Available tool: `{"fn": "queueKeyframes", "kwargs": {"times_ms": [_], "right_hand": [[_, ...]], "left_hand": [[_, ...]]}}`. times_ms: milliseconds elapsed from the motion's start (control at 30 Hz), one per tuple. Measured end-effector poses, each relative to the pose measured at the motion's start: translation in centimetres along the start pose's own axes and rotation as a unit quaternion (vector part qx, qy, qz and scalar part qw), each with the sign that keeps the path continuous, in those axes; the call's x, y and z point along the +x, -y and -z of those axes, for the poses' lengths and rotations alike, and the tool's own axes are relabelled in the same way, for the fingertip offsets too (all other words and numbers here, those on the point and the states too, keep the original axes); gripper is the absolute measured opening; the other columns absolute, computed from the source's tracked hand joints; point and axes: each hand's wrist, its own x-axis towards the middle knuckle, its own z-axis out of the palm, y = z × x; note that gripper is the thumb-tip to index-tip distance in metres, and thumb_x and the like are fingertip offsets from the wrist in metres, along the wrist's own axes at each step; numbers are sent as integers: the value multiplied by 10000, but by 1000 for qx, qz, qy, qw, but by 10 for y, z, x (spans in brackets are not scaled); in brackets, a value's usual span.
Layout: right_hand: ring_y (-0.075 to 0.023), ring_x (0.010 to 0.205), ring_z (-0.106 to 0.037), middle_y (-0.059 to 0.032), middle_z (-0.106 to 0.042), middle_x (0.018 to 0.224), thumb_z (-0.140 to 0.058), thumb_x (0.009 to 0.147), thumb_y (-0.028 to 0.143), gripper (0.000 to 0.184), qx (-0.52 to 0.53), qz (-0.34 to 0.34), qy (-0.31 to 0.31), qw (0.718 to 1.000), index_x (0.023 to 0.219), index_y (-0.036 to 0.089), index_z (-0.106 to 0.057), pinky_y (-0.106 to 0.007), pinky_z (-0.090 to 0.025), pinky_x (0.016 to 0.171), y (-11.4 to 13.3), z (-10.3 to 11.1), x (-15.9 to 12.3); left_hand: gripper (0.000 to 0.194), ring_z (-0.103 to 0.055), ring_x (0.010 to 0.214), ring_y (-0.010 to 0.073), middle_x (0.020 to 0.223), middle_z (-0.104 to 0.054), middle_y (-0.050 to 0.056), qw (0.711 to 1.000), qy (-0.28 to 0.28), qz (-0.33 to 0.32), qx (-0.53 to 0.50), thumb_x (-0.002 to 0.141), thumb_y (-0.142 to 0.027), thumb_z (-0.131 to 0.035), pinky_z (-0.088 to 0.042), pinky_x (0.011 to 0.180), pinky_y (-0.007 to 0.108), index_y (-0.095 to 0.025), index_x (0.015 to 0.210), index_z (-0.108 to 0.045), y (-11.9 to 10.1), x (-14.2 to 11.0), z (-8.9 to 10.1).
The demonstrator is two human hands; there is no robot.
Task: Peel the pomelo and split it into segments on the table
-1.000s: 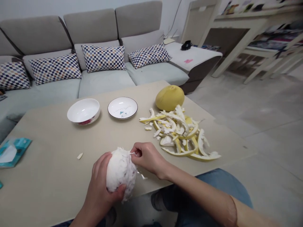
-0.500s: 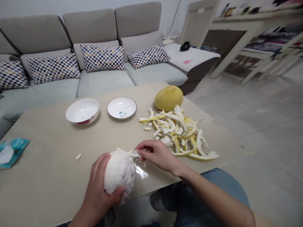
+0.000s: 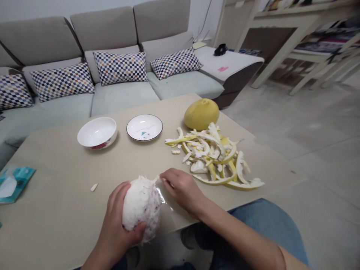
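Note:
My left hand [image 3: 116,223] cups a peeled pomelo [image 3: 140,204], white with pith and a few pink spots, just above the near edge of the beige table [image 3: 56,195]. My right hand [image 3: 180,187] pinches a shred of white pith at the fruit's upper right side. A heap of yellow and white peel strips [image 3: 215,157] lies to the right of my hands. Behind the heap sits a whole yellow pomelo [image 3: 201,113].
A white bowl [image 3: 97,132] and a black-rimmed white plate [image 3: 144,127] stand mid-table. A small pith scrap [image 3: 93,187] lies left of the fruit. A teal tissue pack [image 3: 12,184] is at the left edge. A grey sofa with checked cushions [image 3: 120,67] is behind; tiled floor right.
My right hand pulled a shred of pith out to the right, then came back close to the fruit. The left hand kept holding the pomelo. The camera shifted slightly.

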Motion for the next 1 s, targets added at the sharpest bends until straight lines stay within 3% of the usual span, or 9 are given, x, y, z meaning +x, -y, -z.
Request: {"fn": "queueKeyframes", "kwargs": {"times_ms": [100, 300, 467, 533, 600, 700, 800, 900, 1000], "right_hand": [[-204, 742, -693, -79, -731, 813, -505, 910, 157, 200, -67, -17, -61, 996, 892, 182, -703, -311, -537, 694, -22, 19, -3], [-240, 875, -706, -92, -735, 956, -478, 867, 131, 248, -148, -51, -106, 982, 950, 194, -703, -377, -570, 776, -76, 66, -11], [-314, 1097, -670, -168, -694, 1199, -459, 857, 93, 343, -233, -62, -150, 959, 1080, 145, -714, -490, -547, 938, -94, 74, -11], [-357, 1261, -570, -201, -604, 1354, -463, 860, 84, 378, -242, -49, -151, 957, 1153, 131, -696, -551, -492, 1016, -84, 71, -9], [-359, 1308, -526, -195, -588, 1374, -484, 877, 101, 365, -216, -26, -148, 965, 1175, 151, -688, -573, -469, 1038, -63, 62, -9], [-280, 1139, -646, -136, -692, 1205, -528, 926, 168, 298, -115, -6, -114, 987, 1181, 208, -676, -489, -543, 966, -18, 40, -18], [-233, 1077, -678, -114, -708, 1171, -586, 932, 222, 287, -13, 5, -38, 999, 1212, 223, -651, -399, -583, 916, 28, 10, -33], [-249, 1089, -670, -137, -682, 1212, -652, 891, 258, 370, 11, 18, -38, 999, 1257, 220, -614, -405, -593, 898, 59, -14, -42], [-274, 1075, -667, -170, -675, 1199, -677, 864, 254, 391, -20, 23, -64, 997, 1242, 178, -613, -430, -594, 885, 73, -24, -42]], "left_hand": [[791, -457, 1325, 366, 1430, -439, 167, 1000, 5, 20, -15, 797, -588, -634, -428, 1080, 585, -230, 1438, -342, 2, 0, 1], [636, -419, 1385, 351, 1484, -386, 108, 992, 36, 102, -60, 856, -591, -579, -408, 1113, 580, -316, 1417, -462, 10, 5, 5], [580, -383, 1418, 322, 1492, -391, 94, 985, 78, 129, -86, 905, -603, -503, -350, 1164, 557, -327, 1415, -499, 18, 16, 20], [571, -392, 1409, 303, 1487, -409, 96, 985, 93, 115, -90, 942, -591, -436, -334, 1174, 552, -323, 1446, -463, 21, 19, 27], [541, -427, 1376, 280, 1463, -437, 98, 985, 105, 107, -89, 979, -558, -366, -327, 1177, 545, -319, 1457, -446, 24, 20, 31], [516, -467, 1321, 267, 1395, -480, 117, 987, 88, 108, -76, 990, -526, -364, -333, 1170, 543, -278, 1432, -464, 29, 20, 31], [514, -429, 1351, 289, 1403, -459, 146, 993, 29, 93, -72, 964, -549, -425, -329, 1168, 549, -221, 1350, -511, 34, 19, 22], [504, -368, 1425, 287, 1503, -398, 145, 992, -2, 53, -113, 982, -541, -390, -304, 1184, 542, -233, 1374, -469, 36, 18, 11], [561, -316, 1471, 288, 1577, -328, 110, 988, 37, 23, -146, 966, -576, -419, -296, 1195, 527, -294, 1450, -414, 35, 18, 8]]}}
